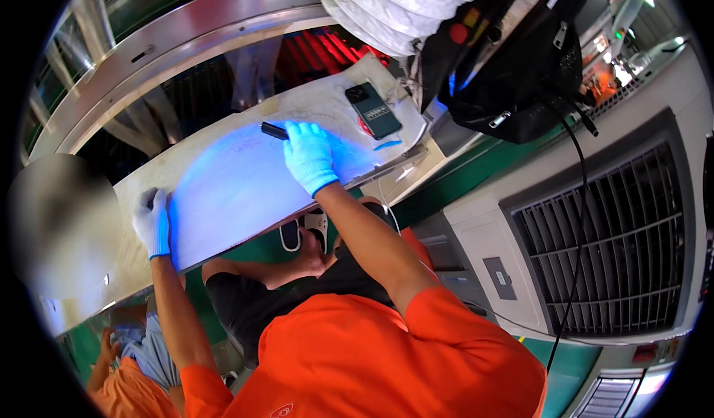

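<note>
My right hand (309, 154), in a light glove tinted blue by the light, is closed round a short black cylinder (274, 131). It could be a small torch or a thick marker; I cannot tell which. One end of it sticks out to the left, over the pale worktop (230, 187). Further left, my left hand (152, 221) lies on the worktop in a white glove with greyed fingers. Those fingers are stretched out, and I see nothing held in them. Blue light spreads across the surface between both hands.
A dark phone (373, 111) lies right of my right hand, with a blue strip (387, 145) beside it. Behind the bench run red-lit rollers (312, 52). A black bag (520, 76) and white ribbed duct (401, 9) hang nearby. A blurred round shape (63, 224) covers the far left.
</note>
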`<state>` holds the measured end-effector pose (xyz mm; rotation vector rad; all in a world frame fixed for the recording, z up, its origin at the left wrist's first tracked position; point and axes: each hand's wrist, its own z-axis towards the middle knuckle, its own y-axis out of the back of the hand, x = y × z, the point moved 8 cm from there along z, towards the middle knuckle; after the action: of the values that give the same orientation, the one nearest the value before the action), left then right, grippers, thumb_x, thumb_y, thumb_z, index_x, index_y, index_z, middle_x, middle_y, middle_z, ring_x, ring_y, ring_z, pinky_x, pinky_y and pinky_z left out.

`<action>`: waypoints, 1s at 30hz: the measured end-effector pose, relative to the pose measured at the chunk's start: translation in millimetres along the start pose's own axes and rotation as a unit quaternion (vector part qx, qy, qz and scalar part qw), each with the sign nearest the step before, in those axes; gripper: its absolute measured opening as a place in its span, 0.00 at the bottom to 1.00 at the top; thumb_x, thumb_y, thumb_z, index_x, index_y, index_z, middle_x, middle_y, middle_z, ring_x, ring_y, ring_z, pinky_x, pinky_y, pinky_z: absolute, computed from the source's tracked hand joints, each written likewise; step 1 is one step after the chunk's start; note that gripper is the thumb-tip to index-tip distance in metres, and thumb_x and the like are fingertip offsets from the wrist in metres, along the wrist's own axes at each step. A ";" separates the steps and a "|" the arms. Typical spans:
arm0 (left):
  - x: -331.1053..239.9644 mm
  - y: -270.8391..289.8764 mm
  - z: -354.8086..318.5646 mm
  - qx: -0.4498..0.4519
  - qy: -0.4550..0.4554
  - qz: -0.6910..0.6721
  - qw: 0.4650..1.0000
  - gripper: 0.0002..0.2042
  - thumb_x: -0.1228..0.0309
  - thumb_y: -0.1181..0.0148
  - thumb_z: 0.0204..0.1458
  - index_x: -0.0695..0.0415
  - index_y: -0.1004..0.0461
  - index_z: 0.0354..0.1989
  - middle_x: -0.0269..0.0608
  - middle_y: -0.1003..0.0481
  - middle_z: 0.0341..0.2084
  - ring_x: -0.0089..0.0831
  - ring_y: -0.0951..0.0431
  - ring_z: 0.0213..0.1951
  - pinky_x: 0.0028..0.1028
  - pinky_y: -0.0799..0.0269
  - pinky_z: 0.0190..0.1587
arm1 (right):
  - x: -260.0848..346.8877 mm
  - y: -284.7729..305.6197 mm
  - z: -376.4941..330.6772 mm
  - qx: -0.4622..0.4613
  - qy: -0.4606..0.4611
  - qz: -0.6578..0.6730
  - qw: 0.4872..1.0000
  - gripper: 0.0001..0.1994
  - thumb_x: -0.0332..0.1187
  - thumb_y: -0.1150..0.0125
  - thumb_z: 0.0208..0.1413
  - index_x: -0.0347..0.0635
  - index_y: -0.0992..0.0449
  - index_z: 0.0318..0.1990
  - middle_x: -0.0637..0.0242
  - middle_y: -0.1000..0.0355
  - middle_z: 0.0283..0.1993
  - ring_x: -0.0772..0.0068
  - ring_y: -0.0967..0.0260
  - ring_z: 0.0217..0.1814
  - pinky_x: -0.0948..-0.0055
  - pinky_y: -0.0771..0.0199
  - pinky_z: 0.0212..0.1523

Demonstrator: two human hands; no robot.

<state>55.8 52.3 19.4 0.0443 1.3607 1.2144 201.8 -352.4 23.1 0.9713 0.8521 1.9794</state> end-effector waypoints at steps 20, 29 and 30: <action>-18.6 1.8 -6.0 0.006 -0.025 -0.003 1.000 0.15 0.62 0.34 0.59 0.62 0.15 0.45 0.50 0.14 0.40 0.37 0.13 0.44 0.33 0.21 0.51 | -3.0 1.3 -1.2 -0.004 0.012 0.009 1.000 0.16 0.34 0.36 0.57 0.44 0.22 0.52 0.57 0.24 0.45 0.49 0.28 0.51 0.49 0.27 0.52; -18.9 6.9 -4.5 -0.010 -0.008 0.000 1.000 0.15 0.61 0.33 0.58 0.60 0.14 0.44 0.50 0.14 0.38 0.40 0.12 0.42 0.34 0.20 0.50 | 0.2 -0.1 -3.5 -0.012 0.042 0.005 0.999 0.17 0.36 0.36 0.58 0.45 0.21 0.54 0.57 0.24 0.45 0.49 0.28 0.50 0.49 0.27 0.51; -14.4 4.3 -6.0 -0.009 -0.016 -0.013 1.000 0.14 0.61 0.32 0.57 0.60 0.14 0.42 0.50 0.14 0.37 0.40 0.12 0.42 0.35 0.20 0.49 | 0.1 0.1 -5.7 -0.010 0.042 0.008 0.999 0.17 0.36 0.36 0.59 0.45 0.21 0.54 0.57 0.24 0.45 0.48 0.28 0.50 0.48 0.27 0.51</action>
<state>52.3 41.0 30.4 0.0335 1.3180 1.2001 197.0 -353.6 20.5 0.8922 0.8706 2.0508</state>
